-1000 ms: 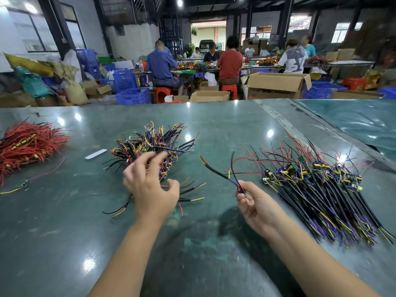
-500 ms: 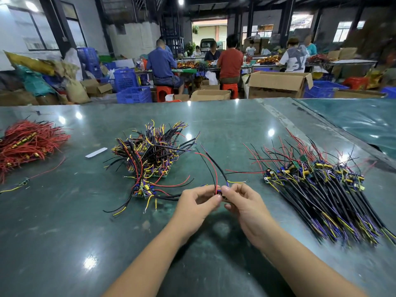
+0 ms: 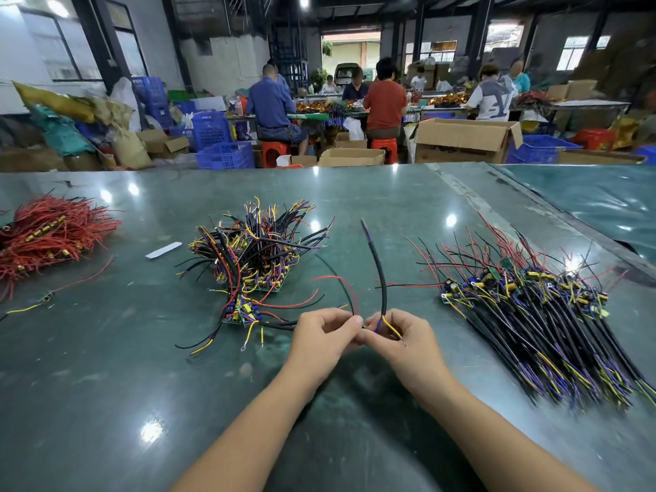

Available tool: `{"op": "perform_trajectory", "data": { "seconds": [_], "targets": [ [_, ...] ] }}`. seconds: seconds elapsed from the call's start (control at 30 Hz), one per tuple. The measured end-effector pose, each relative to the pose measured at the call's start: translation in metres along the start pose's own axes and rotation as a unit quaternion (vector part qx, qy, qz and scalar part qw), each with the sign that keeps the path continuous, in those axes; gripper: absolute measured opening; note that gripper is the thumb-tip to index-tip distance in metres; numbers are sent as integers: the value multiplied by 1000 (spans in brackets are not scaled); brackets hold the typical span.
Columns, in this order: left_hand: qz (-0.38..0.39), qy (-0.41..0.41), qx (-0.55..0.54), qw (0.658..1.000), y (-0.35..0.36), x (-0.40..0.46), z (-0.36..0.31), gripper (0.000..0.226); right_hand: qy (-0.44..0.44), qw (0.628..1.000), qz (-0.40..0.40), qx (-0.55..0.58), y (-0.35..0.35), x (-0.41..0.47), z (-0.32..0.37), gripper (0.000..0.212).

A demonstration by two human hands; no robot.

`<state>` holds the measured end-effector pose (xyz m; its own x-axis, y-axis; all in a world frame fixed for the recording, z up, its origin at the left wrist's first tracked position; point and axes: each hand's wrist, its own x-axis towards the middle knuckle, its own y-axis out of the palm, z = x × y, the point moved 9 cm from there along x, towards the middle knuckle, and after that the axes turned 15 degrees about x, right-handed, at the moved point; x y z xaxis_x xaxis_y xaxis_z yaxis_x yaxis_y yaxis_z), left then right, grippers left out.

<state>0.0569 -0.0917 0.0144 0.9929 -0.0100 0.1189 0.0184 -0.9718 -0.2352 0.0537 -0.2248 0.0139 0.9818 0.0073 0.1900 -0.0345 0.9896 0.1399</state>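
Observation:
Both hands meet over the middle of the green table (image 3: 355,420). My left hand (image 3: 324,335) pinches the thin red and black leads (image 3: 346,289) of one small wired part. My right hand (image 3: 399,335) pinches the same piece where a thick black cable (image 3: 380,275) curves up and away; a yellow and a purple wire cross its fingers. The part between the fingertips is mostly hidden. A tangled heap of wired circuit boards (image 3: 255,250) lies left of my hands. To the right, a combed pile of the same assemblies (image 3: 539,314) fans out.
A bundle of red wires (image 3: 46,236) lies at the far left, a white strip (image 3: 164,250) beside the heap. Stray wires trail near the left edge. A seam to a second table (image 3: 585,207) runs at right. Several seated people, boxes and blue crates fill the background.
My left hand left the tangled heap and came to the right hand. Both now hold one assembly; its black cable has swung upright between half a second ago and now.

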Motion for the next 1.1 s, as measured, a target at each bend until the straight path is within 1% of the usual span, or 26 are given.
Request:
{"op": "perform_trajectory", "data": {
  "seconds": [0.13, 0.2, 0.27, 0.37, 0.43, 0.5, 0.57, 0.6, 0.63, 0.67, 0.7, 0.73, 0.8, 0.83, 0.87, 0.93, 1.03, 1.1],
  "targets": [
    [-24, -26, 21, 999, -4, 2, 8, 29, -23, 995, 2, -94, 2, 0, -1, 24],
    [-5, -23, 13, 1000, -1, 2, 8, 27, -16, 996, -22, -84, -2, 1, -2, 22],
    [18, -16, -25, 999, 1, 2, 5, 25, 10, 999, -37, 1, -7, 1, -4, 18],
    [25, -31, -101, 994, -2, 3, 3, 20, 51, 986, -29, 156, -6, -1, -6, 12],
    [25, -39, -123, 991, -4, 3, 3, 19, 53, 981, -13, 188, -3, -2, -3, 9],
    [39, -7, -61, 997, -5, 1, -3, 20, 45, 984, 21, 170, 5, -4, 1, 11],
    [57, 36, 46, 997, -1, -1, -6, 37, 38, 987, 51, 149, 12, -6, 2, 11],
    [65, 49, 87, 993, 2, -2, -7, 48, 36, 987, 59, 144, 14, -7, 2, 10],
    [73, 54, 116, 989, 4, -3, -8, 53, 34, 988, 65, 139, 15, -7, 3, 10],
    [75, 59, 132, 987, 5, -3, -8, 47, 31, 988, 72, 135, 15, -6, 4, 11],
    [69, 71, 149, 984, 4, -2, -9, 40, 29, 988, 78, 132, 15, -6, 6, 13],
    [50, 83, 191, 977, -1, 0, -9, 40, 27, 988, 86, 128, 15, -6, 7, 17],
    [3, 111, 304, 946, -13, 2, -14, 45, 25, 988, 97, 114, 16, -7, 9, 22],
    [-16, 119, 335, 934, -18, 3, -15, 47, 24, 989, 101, 107, 17, -7, 9, 23],
    [-29, 122, 339, 933, -22, 4, -16, 48, 23, 989, 103, 103, 18, -7, 10, 22],
    [-53, 115, 307, 943, -28, 6, -17, 48, 24, 989, 108, 100, 19, -6, 11, 20],
    [-96, 100, 194, 971, -39, 9, -16, 50, 28, 988, 117, 99, 18, -5, 14, 21],
    [-134, 88, 140, 977, -53, 13, -13, 52, 28, 987, 122, 96, 15, -5, 15, 21]
  ]
}}
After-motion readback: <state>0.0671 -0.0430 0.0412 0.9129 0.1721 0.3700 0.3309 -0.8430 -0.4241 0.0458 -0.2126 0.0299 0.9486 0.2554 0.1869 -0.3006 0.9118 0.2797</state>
